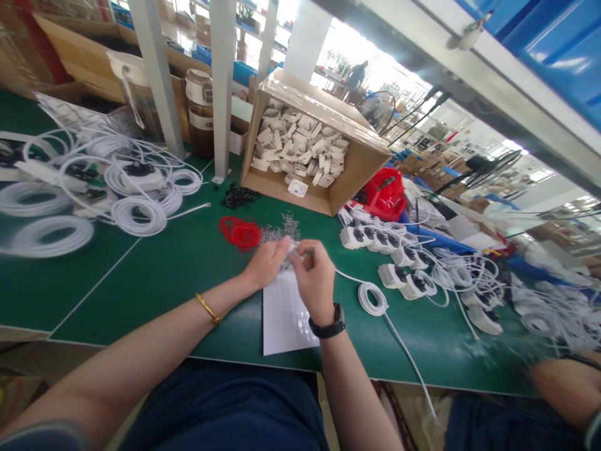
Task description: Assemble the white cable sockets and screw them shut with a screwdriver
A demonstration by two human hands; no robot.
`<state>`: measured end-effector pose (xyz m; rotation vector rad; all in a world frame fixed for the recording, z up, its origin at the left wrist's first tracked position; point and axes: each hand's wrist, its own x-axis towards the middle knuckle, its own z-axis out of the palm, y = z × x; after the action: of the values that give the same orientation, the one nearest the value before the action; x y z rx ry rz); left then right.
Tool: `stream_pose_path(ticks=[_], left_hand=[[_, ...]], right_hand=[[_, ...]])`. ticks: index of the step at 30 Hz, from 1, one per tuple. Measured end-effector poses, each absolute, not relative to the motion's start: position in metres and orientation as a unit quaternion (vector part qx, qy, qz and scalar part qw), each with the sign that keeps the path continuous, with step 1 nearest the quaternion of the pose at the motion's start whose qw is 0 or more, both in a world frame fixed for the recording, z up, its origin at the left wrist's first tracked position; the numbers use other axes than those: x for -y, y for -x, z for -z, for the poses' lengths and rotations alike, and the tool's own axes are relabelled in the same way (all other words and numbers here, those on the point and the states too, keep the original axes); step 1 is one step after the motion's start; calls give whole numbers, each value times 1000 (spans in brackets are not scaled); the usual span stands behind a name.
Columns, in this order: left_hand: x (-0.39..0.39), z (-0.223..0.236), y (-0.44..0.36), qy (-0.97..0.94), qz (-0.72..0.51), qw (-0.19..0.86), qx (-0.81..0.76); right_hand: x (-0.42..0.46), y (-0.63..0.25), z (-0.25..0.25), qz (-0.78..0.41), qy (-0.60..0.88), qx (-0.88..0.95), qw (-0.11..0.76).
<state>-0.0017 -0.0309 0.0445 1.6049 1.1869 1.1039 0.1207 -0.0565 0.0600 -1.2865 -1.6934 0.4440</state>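
Observation:
My left hand (267,264) and my right hand (317,275) meet over a white sheet of paper (284,319) on the green table. Between their closed fingertips is a small white part (293,247), blurred and mostly covered, so its exact kind is unclear. A white cable (346,275) runs from beside my right hand to a small coil (372,299), and its far end hangs over the table edge. Just beyond my fingers lie a heap of small metal screws (290,224) and a pile of red rings (239,233).
Behind, a cardboard box (361,141) on its side holds many white housings (300,147). Small black parts (237,196) lie left of it. Coiled white cables (138,216) cover the left; finished-looking white units (392,275) line the right. Another person's arm (568,388) is at far right.

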Motion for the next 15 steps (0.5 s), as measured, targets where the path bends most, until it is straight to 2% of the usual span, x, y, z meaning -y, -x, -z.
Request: stream_pose_path(ticks=[15], left_hand=[[28, -43, 2, -684, -395, 373, -487]], right_hand=[[54, -125, -58, -191, 515, 693, 468]])
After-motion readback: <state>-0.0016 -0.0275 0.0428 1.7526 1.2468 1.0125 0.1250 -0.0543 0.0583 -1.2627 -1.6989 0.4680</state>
